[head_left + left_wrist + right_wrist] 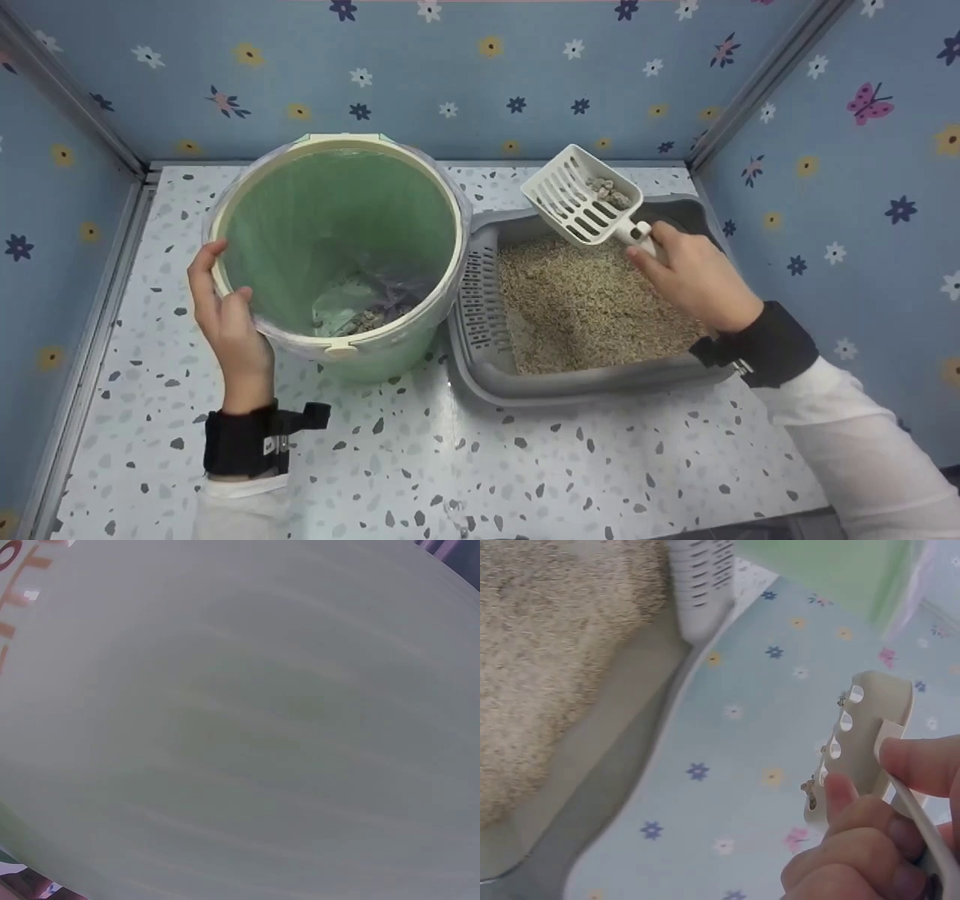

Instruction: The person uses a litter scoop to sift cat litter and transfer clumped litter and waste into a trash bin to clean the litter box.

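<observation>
A pale green bin (337,247) with a clear liner stands at the left of the speckled floor. My left hand (225,315) grips its near left rim, thumb inside. The bin wall (240,720) fills the left wrist view. Dark clumps (367,321) lie at the bin's bottom. My right hand (694,277) holds the handle of a white slotted scoop (583,196) raised above the grey litter tray (487,360). A few grey clumps (609,193) sit in the scoop. In the right wrist view my fingers (855,855) curl round the scoop (866,739).
Beige litter (585,300) fills the tray (592,787). Blue flowered walls (465,75) close in the back and both sides. Metal frame rails (90,300) run along the floor's left edge. Bare speckled floor (487,465) lies in front.
</observation>
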Demonstrator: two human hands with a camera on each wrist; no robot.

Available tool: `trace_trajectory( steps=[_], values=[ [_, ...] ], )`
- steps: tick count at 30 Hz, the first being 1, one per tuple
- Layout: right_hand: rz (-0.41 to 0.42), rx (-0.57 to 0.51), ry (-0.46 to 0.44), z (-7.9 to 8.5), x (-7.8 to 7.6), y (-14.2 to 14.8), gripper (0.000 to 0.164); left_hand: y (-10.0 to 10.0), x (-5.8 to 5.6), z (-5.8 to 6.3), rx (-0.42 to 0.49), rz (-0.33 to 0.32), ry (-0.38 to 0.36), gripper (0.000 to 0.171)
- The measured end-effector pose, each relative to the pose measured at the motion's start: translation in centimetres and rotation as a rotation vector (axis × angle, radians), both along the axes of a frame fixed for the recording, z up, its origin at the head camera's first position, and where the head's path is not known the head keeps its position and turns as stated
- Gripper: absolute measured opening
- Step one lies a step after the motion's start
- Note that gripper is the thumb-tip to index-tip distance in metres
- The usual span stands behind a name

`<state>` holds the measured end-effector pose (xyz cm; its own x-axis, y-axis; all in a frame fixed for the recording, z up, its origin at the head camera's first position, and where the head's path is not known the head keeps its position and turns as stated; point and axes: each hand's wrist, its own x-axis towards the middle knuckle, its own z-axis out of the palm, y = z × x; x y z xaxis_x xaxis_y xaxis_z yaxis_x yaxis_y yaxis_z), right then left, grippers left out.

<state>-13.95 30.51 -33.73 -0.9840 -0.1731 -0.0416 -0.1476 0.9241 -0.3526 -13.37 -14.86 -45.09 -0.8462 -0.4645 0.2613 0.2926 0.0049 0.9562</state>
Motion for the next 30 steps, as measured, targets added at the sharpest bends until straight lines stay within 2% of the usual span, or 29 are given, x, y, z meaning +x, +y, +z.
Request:
trace_trajectory(
  steps=[7,12,16,22,26,30],
  values=[
    [0.095,0.076,0.049,2.7,-1.0,-3.2,0.031,0.1,0.0,-0.1,-0.011,-0.003,0.009,0.061],
    [0.152,0.175,0.042,3.7,-1.9,-5.9,0.03,0.1,0.0,-0.1,-0.007,-0.004,0.01,0.061],
    [0.235,0.246,0.083,4.2,-2.3,-8.1,0.031,0.0,0.1,0.0,-0.013,0.001,0.004,0.061],
    [0.399,0.331,0.27,4.4,-2.7,-11.3,0.028,0.1,0.1,0.0,0.0,0.005,-0.01,0.062],
    [0.497,0.498,0.431,4.3,-2.7,-13.4,0.027,0.1,0.0,0.1,0.004,0.014,-0.008,0.062],
    [0.605,0.711,0.642,4.0,-2.4,-14.6,0.023,0.2,0.1,0.1,-0.005,0.022,-0.018,0.061]
  ],
)
